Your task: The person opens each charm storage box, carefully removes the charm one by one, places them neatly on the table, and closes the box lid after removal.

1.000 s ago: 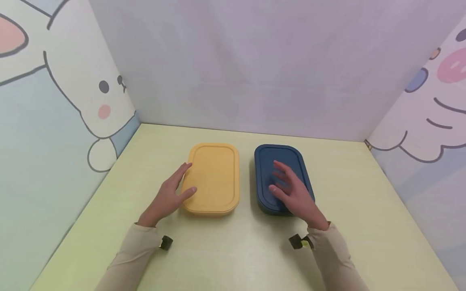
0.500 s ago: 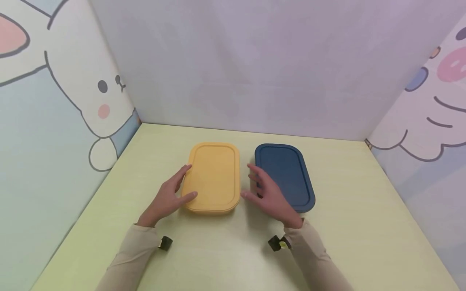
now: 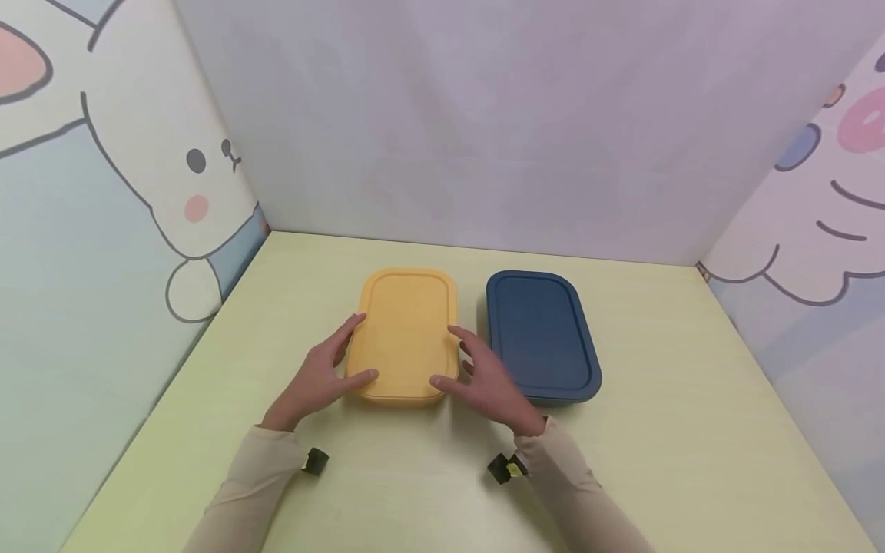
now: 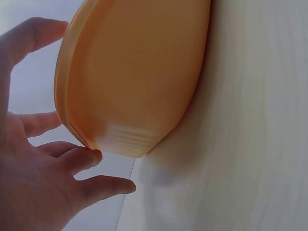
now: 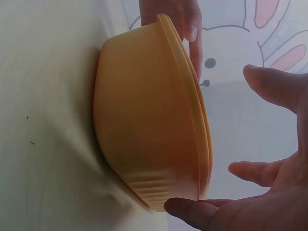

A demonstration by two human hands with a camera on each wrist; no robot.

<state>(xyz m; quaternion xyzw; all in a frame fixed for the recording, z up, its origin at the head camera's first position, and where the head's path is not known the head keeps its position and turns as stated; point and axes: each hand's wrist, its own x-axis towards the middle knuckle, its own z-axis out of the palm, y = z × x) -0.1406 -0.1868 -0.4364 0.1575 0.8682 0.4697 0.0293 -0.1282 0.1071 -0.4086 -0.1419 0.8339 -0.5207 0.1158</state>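
A yellow lidded food container (image 3: 404,330) sits on the table left of centre. My left hand (image 3: 314,378) is at its left side. In the left wrist view, the thumb and some fingers (image 4: 86,156) meet the lid's rim, spread apart rather than wrapped round it. My right hand (image 3: 487,382) is at the right side. The right wrist view shows the right thumb (image 5: 272,86) apart from the lid, while one fingertip appears to reach the ridged side; contact is unclear. A dark blue lidded food container (image 3: 542,334) stands just right of the right hand.
The pale yellow table (image 3: 657,461) runs back to a plain light wall (image 3: 442,123). Cartoon-printed panels rise at the left and right edges. A small dark block (image 3: 316,461) shows by the left cuff and a similar one (image 3: 501,468) by the right cuff.
My right hand has moved left from over the dark blue container to the yellow container's right side. The left hand stays nearly still, and both containers keep their places.
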